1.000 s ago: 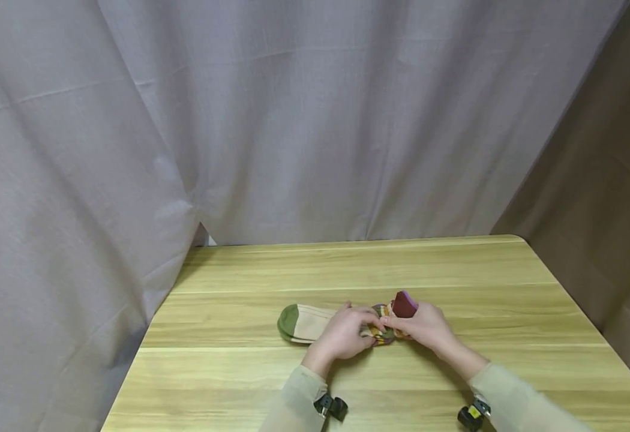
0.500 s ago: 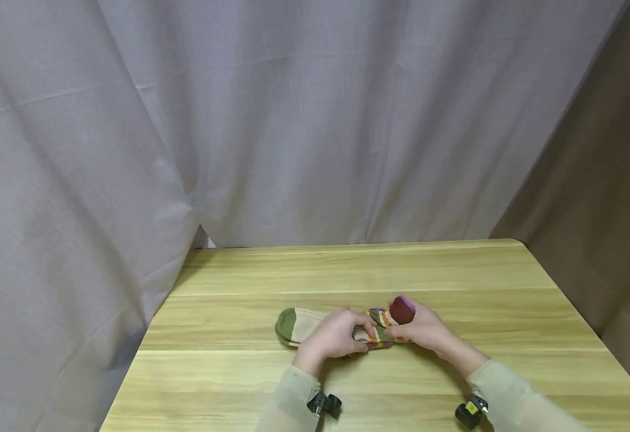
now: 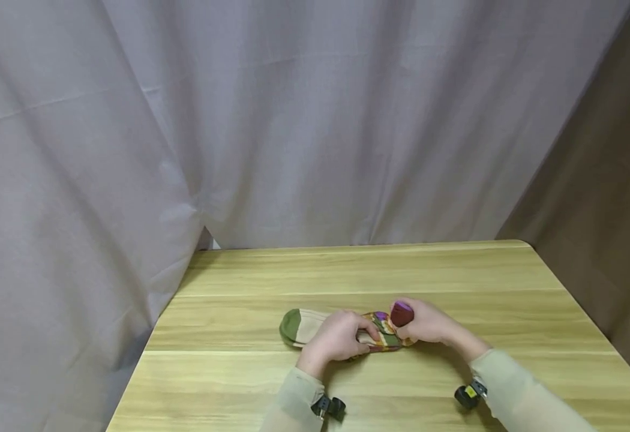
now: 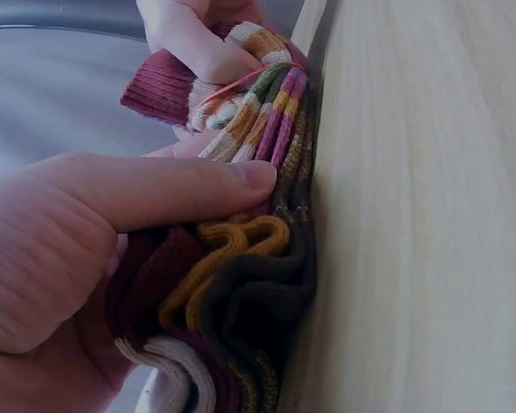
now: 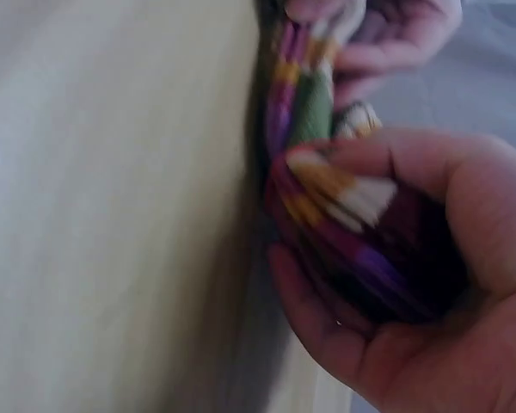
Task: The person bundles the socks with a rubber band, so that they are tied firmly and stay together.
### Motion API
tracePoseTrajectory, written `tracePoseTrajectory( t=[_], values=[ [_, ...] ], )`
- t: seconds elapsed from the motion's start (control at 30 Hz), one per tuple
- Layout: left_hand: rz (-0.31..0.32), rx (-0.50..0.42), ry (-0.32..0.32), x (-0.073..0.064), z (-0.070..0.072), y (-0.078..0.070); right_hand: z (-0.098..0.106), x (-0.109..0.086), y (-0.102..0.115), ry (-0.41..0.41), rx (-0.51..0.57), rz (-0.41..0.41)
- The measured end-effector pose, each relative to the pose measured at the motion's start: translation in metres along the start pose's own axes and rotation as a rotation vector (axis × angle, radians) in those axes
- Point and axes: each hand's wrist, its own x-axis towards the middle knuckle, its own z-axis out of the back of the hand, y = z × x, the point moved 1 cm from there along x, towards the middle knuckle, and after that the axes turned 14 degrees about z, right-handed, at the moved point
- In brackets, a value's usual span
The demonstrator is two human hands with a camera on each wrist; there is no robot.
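A bundle of several layered knit socks (image 3: 308, 326) lies lengthwise on the wooden table, with a green toe at its left end and multicoloured stripes further right. A thin red band (image 4: 241, 83) cinches it near the maroon ribbed cuffs (image 4: 161, 86). My left hand (image 3: 336, 337) grips the bundle's middle, thumb on top of the striped part; brown, mustard and maroon folds bulge beneath it in the left wrist view. At the cuff end, my right hand (image 3: 428, 322) holds the gathered fabric, its thumb and fingers curled round it right beside the band.
The light wooden table (image 3: 228, 378) runs back to a grey curtain (image 3: 293, 150). A darker curtain (image 3: 617, 210) hangs along the right side. Small black cameras (image 3: 336, 409) are strapped to both wrists.
My left hand has drawn slightly left along the bundle, so more of the striped part shows between the hands. My right hand has closed further around the cuff end.
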Motion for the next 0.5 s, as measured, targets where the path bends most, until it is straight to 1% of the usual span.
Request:
tracePoseTrajectory(
  t=[0.03, 0.13, 0.23, 0.33, 0.5],
  values=[
    [-0.001, -0.009, 0.005, 0.0, -0.001, 0.001, 0.003, 0.001, -0.002, 0.027, 0.016, 0.006],
    [0.0, -0.019, 0.012, 0.001, -0.003, 0.002, 0.01, 0.004, -0.004, 0.096, 0.047, -0.009],
    [0.012, -0.02, 0.011, -0.001, -0.004, 0.001, 0.013, 0.006, -0.005, 0.119, 0.029, -0.041],
    [0.017, -0.019, 0.009, -0.001, -0.003, 0.001, 0.014, 0.007, -0.005, 0.098, 0.023, -0.096],
    [0.015, -0.016, 0.008, 0.0, -0.004, 0.001, 0.012, 0.006, -0.011, 0.024, 0.029, -0.173]
  ],
)
